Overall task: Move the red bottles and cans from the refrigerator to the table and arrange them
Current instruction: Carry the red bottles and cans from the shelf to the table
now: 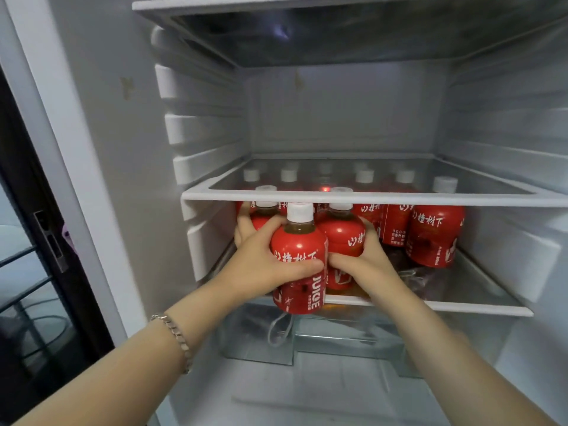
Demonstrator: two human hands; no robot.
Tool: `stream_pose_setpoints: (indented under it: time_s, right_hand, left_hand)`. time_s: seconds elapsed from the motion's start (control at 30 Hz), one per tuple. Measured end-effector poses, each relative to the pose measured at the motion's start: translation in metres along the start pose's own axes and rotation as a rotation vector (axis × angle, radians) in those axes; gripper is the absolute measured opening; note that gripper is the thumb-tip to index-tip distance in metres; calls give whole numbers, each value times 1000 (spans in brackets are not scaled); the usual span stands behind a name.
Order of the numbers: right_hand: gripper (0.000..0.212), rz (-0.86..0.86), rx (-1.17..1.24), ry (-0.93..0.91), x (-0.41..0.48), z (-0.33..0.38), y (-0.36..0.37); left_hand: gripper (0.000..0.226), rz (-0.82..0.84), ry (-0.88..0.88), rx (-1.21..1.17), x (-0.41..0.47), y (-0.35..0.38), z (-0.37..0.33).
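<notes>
Several red juice bottles with white caps stand on a refrigerator shelf [479,307] below a glass shelf [368,199]. My left hand [264,265] grips the nearest red bottle [299,250], which sits out past the shelf's front edge; its fingers also reach round a second bottle [261,215] behind it. My right hand [365,262] wraps the red bottle [341,232] just to the right. More red bottles [433,235] stand at the right and back of the shelf, their caps showing through the glass.
The refrigerator's left wall carries ribbed shelf rails [196,130]. A clear drawer [307,336] sits under the bottle shelf. A dark crumpled bag [421,278] lies on the shelf by the right bottles. A dark door frame [46,241] is at far left.
</notes>
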State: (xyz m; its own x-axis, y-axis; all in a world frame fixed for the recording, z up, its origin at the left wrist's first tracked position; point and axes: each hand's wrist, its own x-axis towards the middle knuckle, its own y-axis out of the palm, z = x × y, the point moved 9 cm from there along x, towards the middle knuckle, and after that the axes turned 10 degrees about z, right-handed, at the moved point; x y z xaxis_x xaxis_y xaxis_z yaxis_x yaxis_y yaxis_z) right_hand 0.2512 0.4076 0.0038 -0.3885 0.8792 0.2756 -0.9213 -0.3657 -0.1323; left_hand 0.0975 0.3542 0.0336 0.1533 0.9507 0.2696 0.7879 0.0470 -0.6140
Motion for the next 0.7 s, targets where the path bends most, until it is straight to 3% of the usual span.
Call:
stream_pose_setpoints:
  time_s: [0.13,0.23,0.33,0.43,0.53,0.7]
  right_hand:
    - [84,14,41,-31,-13,1,-1]
    - [109,43,65,-13,-16,-1,2]
    - [126,-18,-158,-66,-24,5,7]
    - [113,-43,-385,-167,-37,18,19]
    - [94,13,-459,-191,-40,30,25]
    - [103,24,-409,-169,-36,25,41]
  left_hand:
    - [66,-53,-2,-60,-8,5,4]
    - [69,-19,3,-76,-9,5,3]
    - [67,19,-5,-79,-8,5,2]
    - [68,24,16,-105,-10,2,1]
    - [74,43,36,-153,-13,0,4]
    - [96,173,140,-407,-24,5,7]
